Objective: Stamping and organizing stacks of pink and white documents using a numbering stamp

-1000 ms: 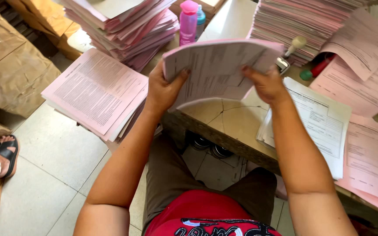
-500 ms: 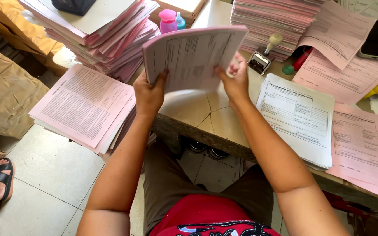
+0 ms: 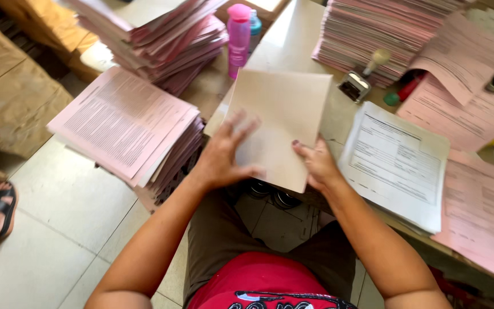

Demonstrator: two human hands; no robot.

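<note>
A thin bundle of pale beige-pink paper sheets [image 3: 284, 123], blank side up, sits in the middle of the frame over the near edge of the table [image 3: 293, 40]. Its long axis runs from the lower middle up and slightly right, the far short edge pointing toward the tall stack of pink forms [image 3: 373, 34] at the upper right. The left hand [image 3: 224, 157] lies flat on the bundle's lower left with fingers [image 3: 241, 123] spread wide, pressing rather than gripping. The right hand [image 3: 315, 166] pinches the bundle's lower right corner, thumb on top (the other fingers are hidden beneath).

Left of the bundle, a stack of printed pink forms [image 3: 124, 126] lies close by. A pink plastic bottle [image 3: 239, 37] stands just beyond the bundle's far left corner. A white printed sheet [image 3: 398, 163] lies just right of it, and a wooden-handled rubber stamp [image 3: 364, 77] near its upper right.
</note>
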